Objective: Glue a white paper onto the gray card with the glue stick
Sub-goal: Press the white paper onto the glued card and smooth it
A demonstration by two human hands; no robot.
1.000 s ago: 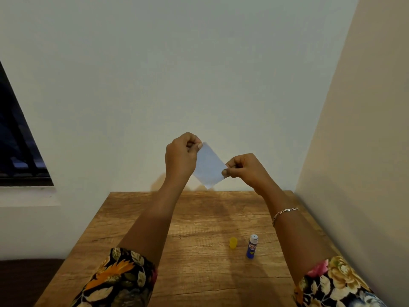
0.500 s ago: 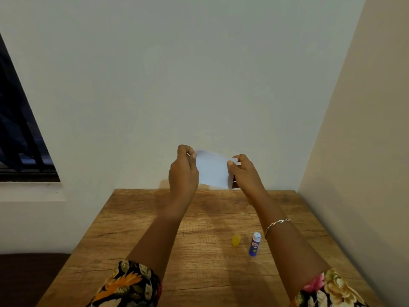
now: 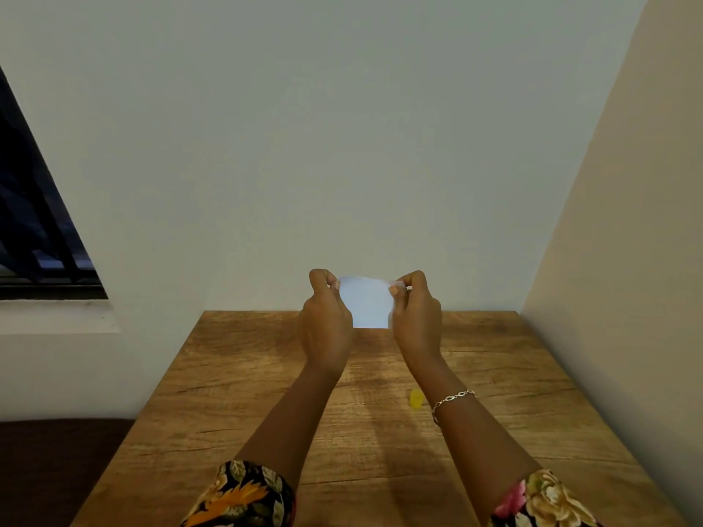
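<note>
Up over the far edge of the worktop (image 3: pixel 243 374), roughly mid-width, both hands are holding a small white paper (image 3: pixel 367 304) in the air, clear of the wood. Left hand (image 3: pixel 325 317) has the top left corner pinched between thumb and curled fingers. Right hand (image 3: pixel 416 317) is doing the same on the top right corner. So the sheet hangs down between them, face toward the camera, bottom edge about level. It looks pale, a bit bluish in this light, and honestly I can't tell if a gray card is stuck behind it or not. Down on the worktop there's a little yellow cap (image 3: pixel 415 399) just beside the right forearm, toward the right edge. Right wrist has a thin chain bracelet (image 3: pixel 454 398), and both arms come out of floral sleeves (image 3: pixel 243 496) at the near edge. Dark barred window (image 3: pixel 34 237) off to the left, plain wall (image 3: pixel 342 127) behind.
</note>
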